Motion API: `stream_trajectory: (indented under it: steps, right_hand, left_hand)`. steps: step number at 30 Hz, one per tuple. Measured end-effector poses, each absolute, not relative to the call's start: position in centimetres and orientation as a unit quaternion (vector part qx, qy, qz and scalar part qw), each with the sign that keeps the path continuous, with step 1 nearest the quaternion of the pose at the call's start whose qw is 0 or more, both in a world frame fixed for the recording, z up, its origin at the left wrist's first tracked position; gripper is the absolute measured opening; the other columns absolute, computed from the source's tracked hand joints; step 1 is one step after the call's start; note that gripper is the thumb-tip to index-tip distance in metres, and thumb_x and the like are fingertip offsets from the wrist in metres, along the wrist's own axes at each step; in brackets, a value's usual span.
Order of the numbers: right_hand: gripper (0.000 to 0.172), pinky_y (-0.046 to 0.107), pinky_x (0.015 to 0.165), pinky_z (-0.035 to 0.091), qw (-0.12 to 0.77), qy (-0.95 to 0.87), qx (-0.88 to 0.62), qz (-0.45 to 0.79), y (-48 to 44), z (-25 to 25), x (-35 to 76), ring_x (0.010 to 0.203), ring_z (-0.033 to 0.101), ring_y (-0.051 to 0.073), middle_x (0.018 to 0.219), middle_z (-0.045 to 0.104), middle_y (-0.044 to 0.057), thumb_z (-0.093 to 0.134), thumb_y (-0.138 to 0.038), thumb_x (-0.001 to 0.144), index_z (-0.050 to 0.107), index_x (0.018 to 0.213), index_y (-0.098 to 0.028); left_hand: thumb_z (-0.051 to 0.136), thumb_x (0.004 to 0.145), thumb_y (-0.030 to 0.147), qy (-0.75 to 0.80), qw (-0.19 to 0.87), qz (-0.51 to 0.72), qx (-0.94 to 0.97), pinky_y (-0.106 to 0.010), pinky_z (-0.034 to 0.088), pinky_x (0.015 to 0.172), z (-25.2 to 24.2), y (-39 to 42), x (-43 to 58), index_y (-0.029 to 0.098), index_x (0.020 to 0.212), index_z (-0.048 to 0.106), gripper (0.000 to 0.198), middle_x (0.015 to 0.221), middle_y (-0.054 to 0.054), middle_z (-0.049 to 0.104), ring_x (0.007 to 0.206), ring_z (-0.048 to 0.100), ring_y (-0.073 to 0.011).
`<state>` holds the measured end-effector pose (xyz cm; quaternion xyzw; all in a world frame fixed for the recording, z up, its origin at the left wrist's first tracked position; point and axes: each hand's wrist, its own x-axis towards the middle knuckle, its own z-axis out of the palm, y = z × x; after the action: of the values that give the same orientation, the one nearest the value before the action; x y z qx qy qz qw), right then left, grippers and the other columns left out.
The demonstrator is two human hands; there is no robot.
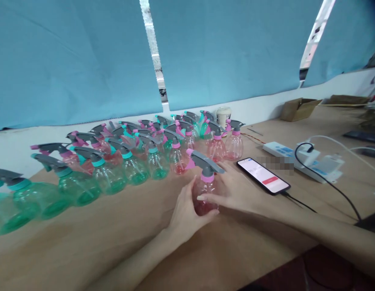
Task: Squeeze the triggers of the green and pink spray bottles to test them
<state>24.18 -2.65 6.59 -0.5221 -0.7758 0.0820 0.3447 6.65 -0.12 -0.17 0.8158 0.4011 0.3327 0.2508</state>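
Both my hands are wrapped round a clear pink spray bottle [207, 186] with a pink collar and a grey trigger head. It is upright at the middle of the table. My left hand [185, 210] grips its left side, the thumb across the lower front. From the right, my right hand [232, 188] holds it, thumb across the front and the other fingers hidden behind. Just beyond stand rows of spray bottles, among them a pink one [177, 157] and a green one [158, 163], all with grey heads.
A phone [262, 176] with a lit screen lies to the right, a cable plugged in. Behind it are a white power strip [296, 157] and chargers. A paper cup [223, 116] and an open cardboard box [299, 109] stand at the back. The table's front edge is at lower right.
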Motion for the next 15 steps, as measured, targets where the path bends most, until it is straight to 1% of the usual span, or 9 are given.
stream_trajectory:
  steps: [2,4,6,10,12,15]
  right_hand:
    - [0.047,0.036,0.075,0.044,0.388,-0.778,-0.477,0.131,-2.4,7.0,24.7,0.089,0.054,0.021,0.098,0.056,0.006,0.063,-0.049,0.068,0.051,0.104,-0.023]
    - [0.052,0.033,0.070,0.045,0.428,-0.756,-0.451,0.205,-1.7,7.3,25.1,0.080,0.055,0.017,0.095,0.056,0.004,0.065,-0.044,0.068,0.046,0.111,-0.022]
    - [0.054,0.030,0.067,0.046,0.464,-0.727,-0.440,0.249,-1.1,7.3,25.2,0.077,0.054,0.015,0.095,0.056,0.003,0.066,-0.042,0.068,0.044,0.114,-0.023]
    - [0.040,0.031,0.072,0.044,0.518,-0.698,-0.426,0.249,-0.2,6.3,25.0,0.080,0.054,0.015,0.092,0.056,0.001,0.062,-0.035,0.072,0.050,0.109,-0.025]
    - [0.034,0.031,0.072,0.045,0.527,-0.682,-0.431,0.268,0.1,5.6,24.9,0.075,0.054,0.014,0.084,0.056,-0.001,0.058,-0.033,0.075,0.051,0.108,-0.026]
    - [0.032,0.031,0.067,0.045,0.530,-0.664,-0.456,0.264,0.4,4.9,24.8,0.067,0.052,0.014,0.075,0.054,-0.002,0.055,-0.028,0.075,0.053,0.106,-0.026]
  left_hand:
    - [0.072,0.065,0.039,0.390,0.264,0.318,0.823,-0.050,0.031,0.097,0.2,-0.5,7.2,0.022,0.134,0.023,0.086,0.134,-0.012,0.037,0.121,0.037,-0.0313]
    - [0.071,0.066,0.039,0.379,0.273,0.305,0.830,-0.050,0.031,0.097,0.4,-0.6,7.6,0.021,0.133,0.025,0.084,0.132,-0.012,0.039,0.121,0.037,-0.0313]
    - [0.071,0.065,0.041,0.368,0.283,0.294,0.835,-0.049,0.033,0.097,0.6,-0.6,8.1,0.019,0.133,0.024,0.086,0.130,-0.012,0.041,0.120,0.038,-0.0313]
    - [0.073,0.064,0.041,0.343,0.294,0.279,0.847,-0.048,0.033,0.096,0.6,-0.3,8.9,0.020,0.133,0.022,0.089,0.131,-0.013,0.040,0.120,0.039,-0.0309]
    - [0.073,0.064,0.042,0.336,0.294,0.273,0.852,-0.048,0.034,0.095,0.7,0.0,9.0,0.021,0.132,0.024,0.086,0.130,-0.012,0.041,0.118,0.040,-0.0303]
    - [0.073,0.063,0.044,0.347,0.280,0.261,0.856,-0.048,0.036,0.094,0.8,0.2,8.7,0.021,0.132,0.027,0.086,0.127,-0.012,0.043,0.116,0.042,-0.0309]
